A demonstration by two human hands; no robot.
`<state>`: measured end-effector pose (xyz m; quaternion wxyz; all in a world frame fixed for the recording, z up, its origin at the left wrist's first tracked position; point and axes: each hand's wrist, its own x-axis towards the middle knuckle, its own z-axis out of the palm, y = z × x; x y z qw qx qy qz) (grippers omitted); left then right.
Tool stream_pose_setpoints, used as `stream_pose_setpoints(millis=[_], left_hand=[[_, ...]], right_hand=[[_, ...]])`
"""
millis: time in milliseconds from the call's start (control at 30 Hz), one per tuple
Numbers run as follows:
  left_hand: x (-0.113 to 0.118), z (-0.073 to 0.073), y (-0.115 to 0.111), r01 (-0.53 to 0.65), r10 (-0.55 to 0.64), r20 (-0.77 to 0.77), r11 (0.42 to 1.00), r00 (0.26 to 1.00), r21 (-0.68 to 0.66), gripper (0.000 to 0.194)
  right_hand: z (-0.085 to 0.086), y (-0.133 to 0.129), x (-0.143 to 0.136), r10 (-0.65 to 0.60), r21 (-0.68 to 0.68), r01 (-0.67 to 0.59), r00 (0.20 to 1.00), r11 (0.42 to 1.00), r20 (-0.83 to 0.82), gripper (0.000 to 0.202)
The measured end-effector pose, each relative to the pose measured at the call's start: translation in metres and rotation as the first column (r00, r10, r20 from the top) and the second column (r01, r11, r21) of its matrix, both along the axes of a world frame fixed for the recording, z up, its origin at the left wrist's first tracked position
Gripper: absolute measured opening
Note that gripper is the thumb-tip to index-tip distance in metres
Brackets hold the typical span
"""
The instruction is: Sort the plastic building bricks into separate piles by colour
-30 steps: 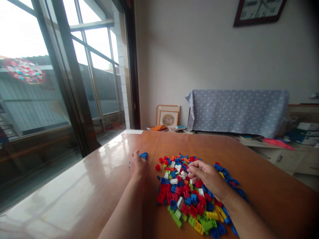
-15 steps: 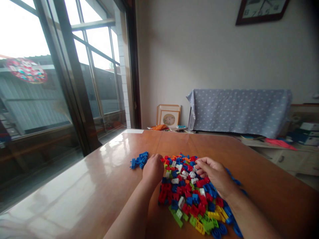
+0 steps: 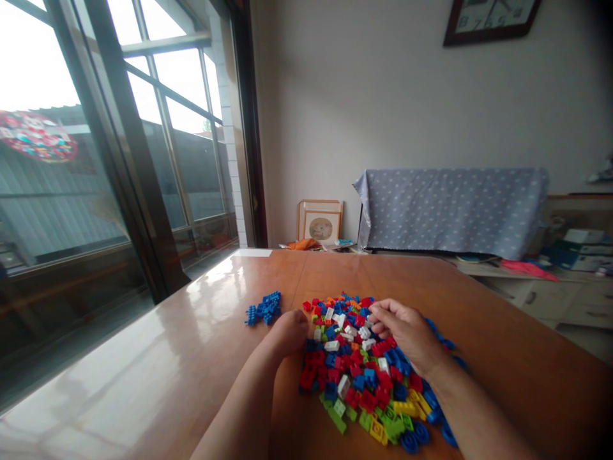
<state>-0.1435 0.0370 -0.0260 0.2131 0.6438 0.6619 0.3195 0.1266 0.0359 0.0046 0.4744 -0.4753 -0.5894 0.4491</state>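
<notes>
A spread-out pile of toy building bricks (image 3: 355, 367) in red, blue, white, green, yellow and orange lies on the wooden table. At the pile's left edge is my left hand (image 3: 290, 331), its fingers curled in and mostly turned out of sight. My right hand (image 3: 401, 327) is over the far right part of the pile with thumb and fingertips pressed together. Whatever either hand holds is hidden or too small to name. Beyond my left hand, a small group of blue bricks (image 3: 264, 309) sits apart from the pile.
Blue round pieces (image 3: 416, 437) lie at the pile's near right edge, partly beside my right forearm. The glossy table (image 3: 158, 364) extends around the bricks. A glass window stands to the left. At the back, a spotted grey cloth (image 3: 450, 211) covers something above a cabinet.
My left hand has come down and nearer along the pile's left edge. My right hand keeps about the same place over the bricks. The view has turned slightly to the right.
</notes>
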Motion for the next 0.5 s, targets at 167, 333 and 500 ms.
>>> stream_pose_setpoints(millis=[167, 333, 500], left_hand=[[0.004, 0.002, 0.006, 0.040, -0.040, 0.044, 0.999, 0.998, -0.010, 0.020], [-0.009, 0.001, 0.015, -0.141, 0.143, -0.021, 0.987, 0.989, 0.083, 0.030], [-0.008, -0.010, 0.021, -0.122, 0.132, -0.107, 0.987, 0.985, 0.101, 0.033]], right_hand=[[0.001, 0.000, 0.000, 0.002, -0.002, -0.002, 1.000, 1.000, -0.015, 0.039], [0.002, -0.002, 0.000, 0.000, 0.016, 0.001, 1.000, 1.000, -0.015, 0.037], [0.002, -0.002, -0.001, 0.001, 0.014, -0.001, 1.000, 1.000, -0.005, 0.037]])
